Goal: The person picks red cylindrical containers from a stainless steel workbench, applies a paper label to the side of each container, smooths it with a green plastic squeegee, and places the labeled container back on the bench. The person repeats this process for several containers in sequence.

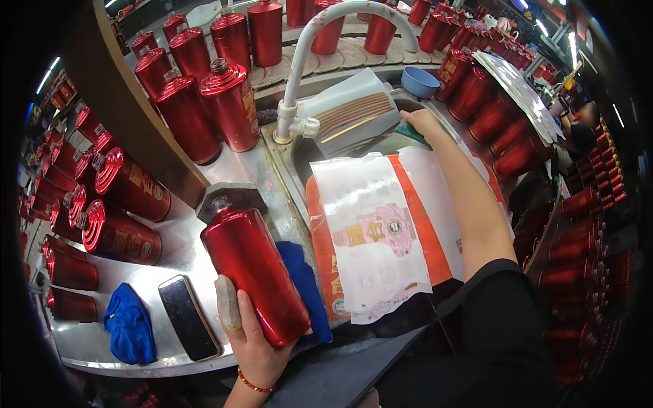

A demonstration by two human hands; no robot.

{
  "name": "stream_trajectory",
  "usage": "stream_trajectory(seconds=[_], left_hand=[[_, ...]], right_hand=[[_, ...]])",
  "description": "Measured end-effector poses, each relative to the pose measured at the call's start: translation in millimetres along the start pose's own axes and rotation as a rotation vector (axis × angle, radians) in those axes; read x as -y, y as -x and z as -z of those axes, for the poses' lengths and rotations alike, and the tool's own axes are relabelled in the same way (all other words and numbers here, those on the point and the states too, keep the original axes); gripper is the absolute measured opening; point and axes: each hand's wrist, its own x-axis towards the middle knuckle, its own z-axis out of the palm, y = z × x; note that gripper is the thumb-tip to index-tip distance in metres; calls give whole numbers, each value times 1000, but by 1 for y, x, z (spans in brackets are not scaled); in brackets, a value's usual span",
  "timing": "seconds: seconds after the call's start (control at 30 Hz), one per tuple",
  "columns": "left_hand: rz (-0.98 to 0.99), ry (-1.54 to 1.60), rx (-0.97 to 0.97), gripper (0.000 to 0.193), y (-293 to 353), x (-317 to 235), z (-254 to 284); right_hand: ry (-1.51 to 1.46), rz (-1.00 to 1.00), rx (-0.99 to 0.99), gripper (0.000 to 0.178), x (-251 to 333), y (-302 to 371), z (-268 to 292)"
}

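My left hand is wrapped round the lower part of a glossy red bottle. The bottle leans with its neck away from me and carries no label on the side I see. One finger of that hand wears a greyish cover. Over at the sink, my right hand has its fingers closed on a dark green cloth or pad, partly hidden by the hand and too small to tell which. Printed decal sheets on white backing lie over an orange-red board between my arms.
A white tap arches over the sink, where a striped sheet leans. A blue bowl sits at its rim. On the metal counter are a phone and blue cloth. Red bottles stand all around; a brown post rises left.
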Motion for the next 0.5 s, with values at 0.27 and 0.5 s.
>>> stream_trajectory(seconds=[0.27,0.5], left_hand=[[31,3,51,138,11,9,-1],[33,-18,12,138,7,6,-1]], right_hand=[[171,229,356,49,18,-11,-6],[81,70,-53,53,4,-50,6]])
